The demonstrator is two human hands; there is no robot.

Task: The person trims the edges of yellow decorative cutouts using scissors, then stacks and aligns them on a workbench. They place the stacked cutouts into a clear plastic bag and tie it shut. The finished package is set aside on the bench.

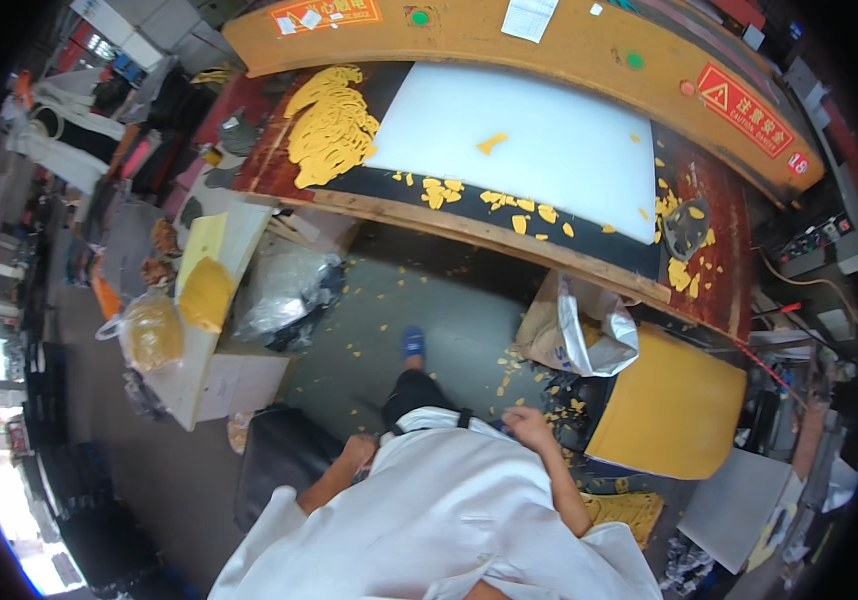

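Note:
At the right of my waist is my right hand [527, 426], its fingers curled in. What they hold, if anything, is too small to make out. My left hand [357, 452] hangs at the left of my waist by the hem of my white shirt [449, 500], its fingers mostly hidden. Both hands are well apart from the machine bed ahead. On that bed lies a white cutting board [529, 110] with a small yellow offcut [492, 144] on it. A heap of yellow cut sheet pieces [334, 130] rests at its left.
An orange machine beam [589, 45] spans the far side. Yellow scraps [439, 192] lie along the bed's front edge. Under it stands a silver bag [599, 340], beside yellow sheets [669, 405]. A white side table [199, 345] and a black seat [289, 465] are at left. Scraps litter the floor.

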